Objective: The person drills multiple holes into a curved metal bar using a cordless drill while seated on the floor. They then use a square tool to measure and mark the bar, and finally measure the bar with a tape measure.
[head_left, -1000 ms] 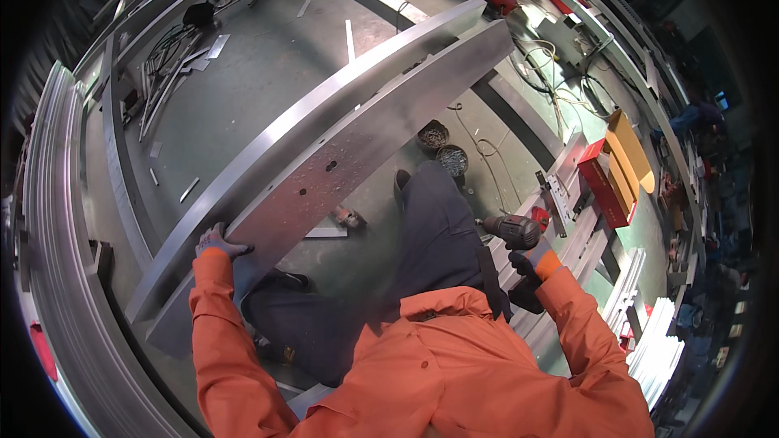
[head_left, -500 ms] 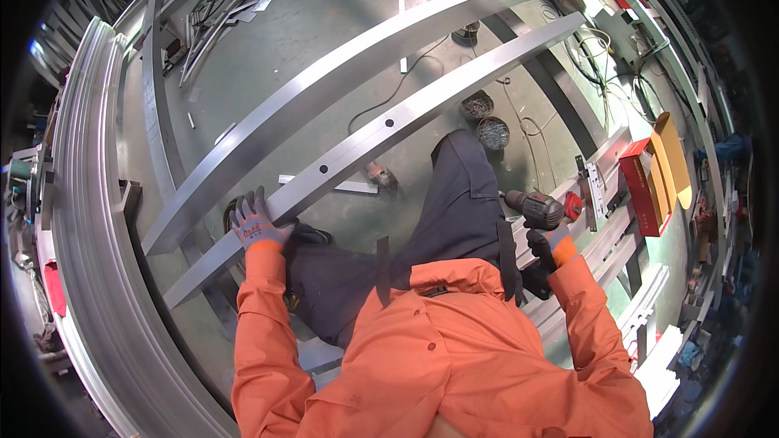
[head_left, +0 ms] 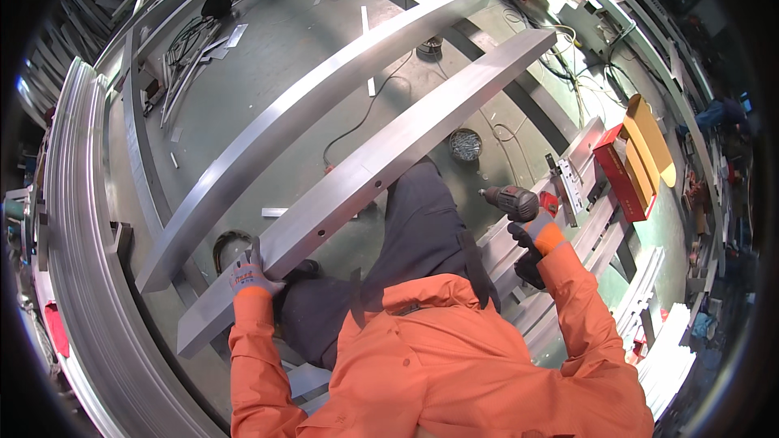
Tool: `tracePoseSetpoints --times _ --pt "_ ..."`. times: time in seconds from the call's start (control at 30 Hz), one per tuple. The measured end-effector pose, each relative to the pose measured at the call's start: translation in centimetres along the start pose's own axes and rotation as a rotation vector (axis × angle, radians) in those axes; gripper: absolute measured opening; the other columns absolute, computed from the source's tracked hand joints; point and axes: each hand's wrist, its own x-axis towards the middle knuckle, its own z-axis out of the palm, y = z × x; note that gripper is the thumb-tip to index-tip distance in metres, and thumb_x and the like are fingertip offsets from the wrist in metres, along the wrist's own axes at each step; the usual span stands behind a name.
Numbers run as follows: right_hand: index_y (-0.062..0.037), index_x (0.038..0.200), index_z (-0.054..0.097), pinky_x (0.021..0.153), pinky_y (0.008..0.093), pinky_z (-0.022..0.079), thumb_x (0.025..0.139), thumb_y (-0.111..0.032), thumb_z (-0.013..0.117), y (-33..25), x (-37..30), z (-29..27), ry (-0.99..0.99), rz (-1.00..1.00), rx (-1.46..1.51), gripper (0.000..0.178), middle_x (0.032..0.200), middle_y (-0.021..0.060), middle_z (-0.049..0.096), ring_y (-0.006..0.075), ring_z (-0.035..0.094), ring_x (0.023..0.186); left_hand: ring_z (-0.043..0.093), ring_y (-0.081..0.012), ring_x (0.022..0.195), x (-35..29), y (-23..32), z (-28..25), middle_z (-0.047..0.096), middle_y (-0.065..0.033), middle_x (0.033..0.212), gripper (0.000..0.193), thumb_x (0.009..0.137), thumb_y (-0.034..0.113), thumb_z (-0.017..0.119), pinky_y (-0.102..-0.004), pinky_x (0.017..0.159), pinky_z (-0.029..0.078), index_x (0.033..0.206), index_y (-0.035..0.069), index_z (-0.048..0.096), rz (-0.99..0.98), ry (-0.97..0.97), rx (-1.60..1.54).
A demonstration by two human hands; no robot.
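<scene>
My gloved left hand (head_left: pixel 252 275) grips a long silver rectangular metal beam (head_left: pixel 357 173) near its lower left end. The beam slants up to the right across the frame. Two dark round holes show in its side facing me, and a wide plain face is turned up. In my gloved right hand (head_left: pixel 540 238) is a cordless drill (head_left: pixel 516 202), held by its handle right of my knee, its nose pointing left, apart from the beam. A second silver beam (head_left: pixel 304 101) lies farther off, beyond the first. Both beams rest across dark supports.
A tin of small metal fasteners (head_left: pixel 465 145) stands on the floor beyond my knee. An open red box (head_left: pixel 623 174) sits on metal profiles at right, beside a slotted metal piece (head_left: pixel 570 186). Long stacked profiles (head_left: pixel 77 219) line the left. A cable (head_left: pixel 357 127) crosses the floor.
The near beam has turned over, bringing its plain face up and the holes to the side facing me. My left hand stays at its end. The drill has shifted slightly left with my right hand.
</scene>
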Motion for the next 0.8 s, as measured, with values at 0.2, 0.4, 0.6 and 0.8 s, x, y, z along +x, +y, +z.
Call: tracePoseSetpoints --times 0.2,0.4,0.6,0.8 --pt "-0.0095 0.104 0.068 0.042 0.0327 0.039 0.094 -0.017 0.072 -0.9 2.9 0.0 -0.046 0.05 0.224 0.012 0.065 0.0037 0.059 0.0145 0.055 0.049 0.029 -0.0304 0.159 0.9 0.9 2.3 0.033 -0.0023 0.171 0.12 0.06 0.046 0.093 -0.0604 0.126 0.027 0.165 0.035 0.034 0.001 0.051 0.096" --pt "-0.0102 0.126 0.07 0.046 0.0319 0.049 0.09 -0.021 0.079 -2.9 4.0 2.0 -0.01 0.053 -0.11 0.038 0.073 0.0079 0.066 0.0149 0.061 0.054 0.031 -0.0289 0.158 2.0 -0.3 5.7 0.039 -0.002 0.168 0.111 0.062 0.038 0.091 -0.0566 0.13 0.018 0.162 0.032 0.042 0.025 0.188 -0.021" --pt "-0.0113 0.117 0.07 0.045 0.0326 0.047 0.092 -0.022 0.077 -1.0 4.4 2.1 0.002 0.072 -0.105 0.028 0.069 0.0064 0.064 0.0165 0.061 0.054 0.04 -0.028 0.154 3.7 -1.1 8.5 0.047 -0.0037 0.164 0.111 0.062 0.032 0.089 -0.0525 0.129 0.023 0.163 0.029 0.042 0.189 0.34 -0.095" --pt "-0.0123 0.108 0.07 0.044 0.0333 0.046 0.095 -0.022 0.074 -0.2 5.3 1.7 -0.024 0.039 -0.003 0.017 0.065 0.0049 0.062 0.0182 0.06 0.053 0.04 -0.0301 0.154 3.6 -1.9 8.3 0.045 -0.0027 0.166 0.109 0.066 0.032 0.088 -0.0529 0.128 0.026 0.164 0.03 0.04 0.179 0.286 -0.055"
